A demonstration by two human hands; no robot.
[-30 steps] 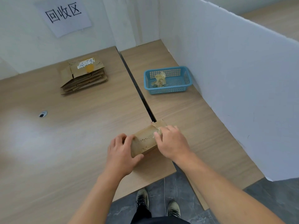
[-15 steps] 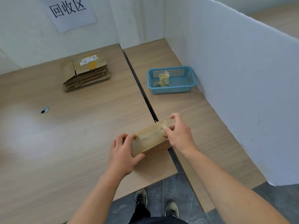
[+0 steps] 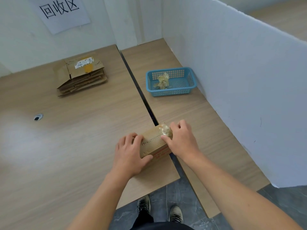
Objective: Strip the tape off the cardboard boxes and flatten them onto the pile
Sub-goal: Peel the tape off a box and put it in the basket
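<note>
A small brown cardboard box (image 3: 153,144) lies near the table's front edge, over the gap between the two tabletops. My left hand (image 3: 130,155) grips its near left end, thumb under and fingers over the top. My right hand (image 3: 181,140) is at the far right end and pinches a crumpled wad of clear tape (image 3: 164,130) lifted off the box. A pile of flattened cardboard boxes (image 3: 82,76) lies at the back left, with a white label on top.
A blue plastic basket (image 3: 171,92) holding crumpled tape stands at the back right. A white partition (image 3: 240,80) walls off the right side. A dark gap (image 3: 141,97) splits the tabletops. A cable hole (image 3: 38,117) is at the left. My shoes show below the table edge.
My right hand moved from the box's top to its far right end and peeled the tape up into a wad. My left hand kept its grip on the box.
</note>
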